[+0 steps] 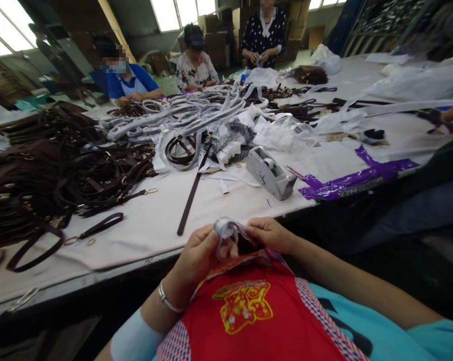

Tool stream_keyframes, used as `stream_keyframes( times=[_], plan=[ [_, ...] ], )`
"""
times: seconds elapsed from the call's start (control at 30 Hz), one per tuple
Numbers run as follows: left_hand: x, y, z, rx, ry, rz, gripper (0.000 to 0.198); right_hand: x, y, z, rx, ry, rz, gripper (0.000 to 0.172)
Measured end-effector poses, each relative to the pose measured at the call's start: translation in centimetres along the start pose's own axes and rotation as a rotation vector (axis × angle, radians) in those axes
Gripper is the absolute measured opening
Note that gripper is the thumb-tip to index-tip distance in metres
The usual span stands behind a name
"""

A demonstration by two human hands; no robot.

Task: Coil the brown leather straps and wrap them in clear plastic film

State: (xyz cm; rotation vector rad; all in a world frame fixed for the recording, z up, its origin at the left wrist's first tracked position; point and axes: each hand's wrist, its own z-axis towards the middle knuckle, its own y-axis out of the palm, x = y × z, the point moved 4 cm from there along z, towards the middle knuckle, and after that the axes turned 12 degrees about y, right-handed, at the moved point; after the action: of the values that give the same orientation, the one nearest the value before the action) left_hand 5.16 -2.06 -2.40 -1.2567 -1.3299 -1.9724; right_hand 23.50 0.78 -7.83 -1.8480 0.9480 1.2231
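A strap wrapped in whitish film (pixel 226 228) arches between my two hands, just off the table's front edge. My left hand (pixel 201 250) grips one side of it with thumb and fingers. On the other side, my right hand (pixel 269 234) pinches the strip; its lower fingers are partly hidden. Straight ahead on the table lies a dark brown strap (pixel 194 193) with a metal clasp at its far end. A grey tape dispenser (pixel 270 173) stands beyond my right hand.
Brown leather straps (pixel 98 170) are heaped at the left, with a wrist loop (pixel 100 225) near the edge. Film-wrapped straps (pixel 181 118) pile up in the middle. Purple tape (pixel 347 180) covers the table edge at right. Several co-workers (pixel 131 82) are across the table.
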Motion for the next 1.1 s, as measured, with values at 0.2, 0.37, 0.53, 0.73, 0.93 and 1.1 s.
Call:
stream_keyframes(
  times=[0.2, 0.37, 0.53, 0.73, 0.93, 1.1],
  plan=[
    [3.7, -0.9, 3.1, 0.433, 0.184, -0.305, 0.026, -2.0, 2.6, -0.9, 0.304, -0.319, -0.236, 0.033],
    [8.2, -3.3, 4.5, 0.6, 0.595, -0.109, 0.028, -0.2, 3.4, -0.3, 0.198, -0.296, -0.55, 0.028],
    [9.3, -5.7, 3.4, 0.697, 0.968, 0.817, 0.024, 0.8, 4.5, -2.2, -0.425, 0.003, 0.031, 0.042],
    [2.1, -4.9, 2.1, -0.006, 0.785, 1.755, 0.025, -3.3, -0.3, -2.6, -0.388, -0.146, 0.625, 0.048],
    [-1.9, -3.5, -0.7, -0.249, 0.256, 1.133, 0.034, -2.4, -5.3, 0.2, 0.224, -0.05, 0.302, 0.029],
    [-1.7, -2.3, -2.9, -0.05, -0.16, 0.27, 0.04, -1.9, -4.2, 1.3, 0.248, -0.241, -0.31, 0.021]
  ],
)
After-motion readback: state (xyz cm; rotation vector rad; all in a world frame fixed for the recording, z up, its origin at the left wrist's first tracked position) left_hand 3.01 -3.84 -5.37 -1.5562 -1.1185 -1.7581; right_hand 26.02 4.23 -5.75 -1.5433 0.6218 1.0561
